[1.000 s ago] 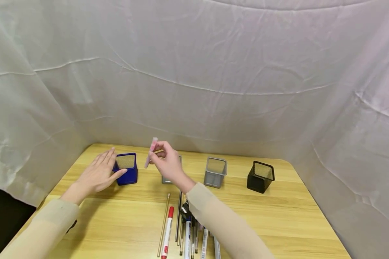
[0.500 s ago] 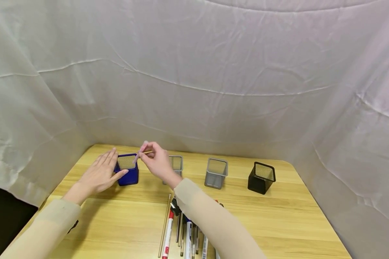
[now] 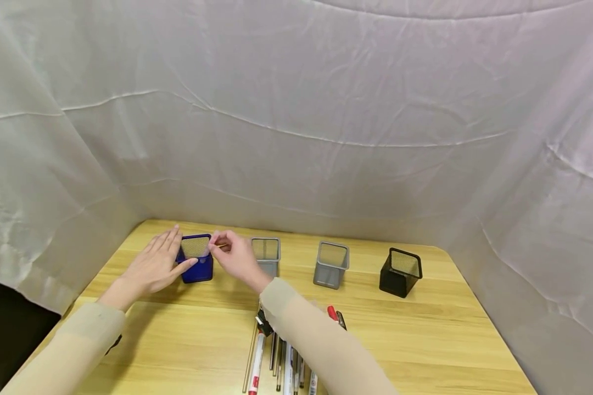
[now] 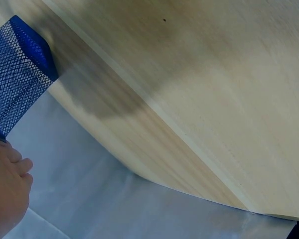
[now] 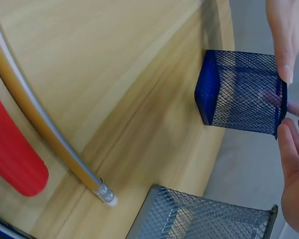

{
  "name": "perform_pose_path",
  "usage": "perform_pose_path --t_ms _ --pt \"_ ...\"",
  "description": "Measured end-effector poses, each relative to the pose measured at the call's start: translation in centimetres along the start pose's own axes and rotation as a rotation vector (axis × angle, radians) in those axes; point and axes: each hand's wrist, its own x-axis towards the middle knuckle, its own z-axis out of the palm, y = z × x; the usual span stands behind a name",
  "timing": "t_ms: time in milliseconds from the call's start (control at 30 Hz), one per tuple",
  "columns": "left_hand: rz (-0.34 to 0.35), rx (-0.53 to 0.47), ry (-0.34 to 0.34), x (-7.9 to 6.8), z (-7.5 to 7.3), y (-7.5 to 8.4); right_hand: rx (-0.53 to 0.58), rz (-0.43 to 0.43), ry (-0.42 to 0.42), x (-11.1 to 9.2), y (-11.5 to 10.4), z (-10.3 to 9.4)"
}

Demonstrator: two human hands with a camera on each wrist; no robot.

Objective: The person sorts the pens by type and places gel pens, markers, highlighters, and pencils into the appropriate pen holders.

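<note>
Pink pen [image 5: 296, 110]: largely covered by the right hand [image 3: 236, 259] in the head view; its inserted end shows only faintly through the blue cup [image 3: 200, 272]. The cup's left side is hidden behind the left hand [image 3: 152, 265]. Left gray cup [image 3: 270, 266]: lower left side obscured by the right hand. Loose pens [image 3: 287, 365]: partly concealed by the right sleeve [image 3: 321, 343], some cut off at the near edge; print illegible. Black item [image 3: 113, 344] by the left sleeve [image 3: 76, 340]: unidentifiable.
</note>
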Motion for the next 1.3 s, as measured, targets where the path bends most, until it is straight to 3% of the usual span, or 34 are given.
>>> perform_pose_path --t_ms 500,667,900,1300 --pt "-0.003 -0.001 -0.013 0.1 -0.2 0.2 -0.199 0.11 -0.078 -0.7 0.2 0.6" --pt "0.003 -0.006 -0.011 -0.1 -0.2 0.2 -0.185 0.125 -0.098 -0.9 0.1 0.5" --pt "-0.001 -0.008 -0.015 0.0 -0.1 -0.1 -0.152 0.079 -0.094 -1.2 -0.5 0.1" --pt "0.005 -0.003 -0.007 0.0 0.0 -0.4 -0.051 -0.019 -0.085 -2.1 -2.2 -2.7"
